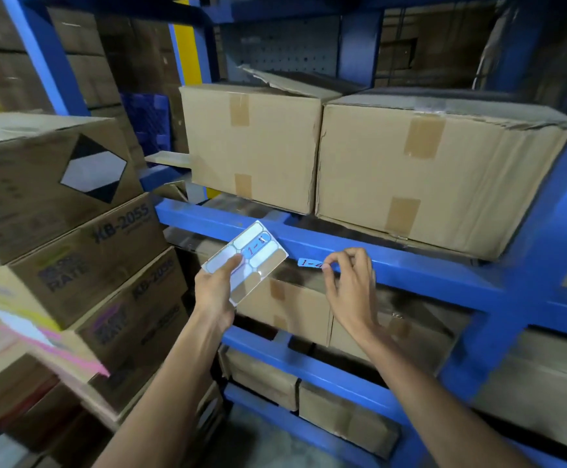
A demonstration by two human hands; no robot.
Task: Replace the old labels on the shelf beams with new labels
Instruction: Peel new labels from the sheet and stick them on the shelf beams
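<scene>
A blue shelf beam (410, 261) runs across the middle of the rack. On its face is a small blue label (310, 263) with handwritten figures. My right hand (351, 285) pinches the right end of that label between thumb and fingertips. My left hand (216, 292) holds a white label sheet (246, 260) just in front of the beam's left part, thumb on top. One blue handwritten label remains near the sheet's middle; most other slots look peeled bare.
Two taped cardboard boxes (427, 170) sit on the shelf above the beam, more boxes (285, 312) on the shelves below. A stack of printed cartons (73, 238) stands close on my left. A blue upright (538, 251) rises at the right.
</scene>
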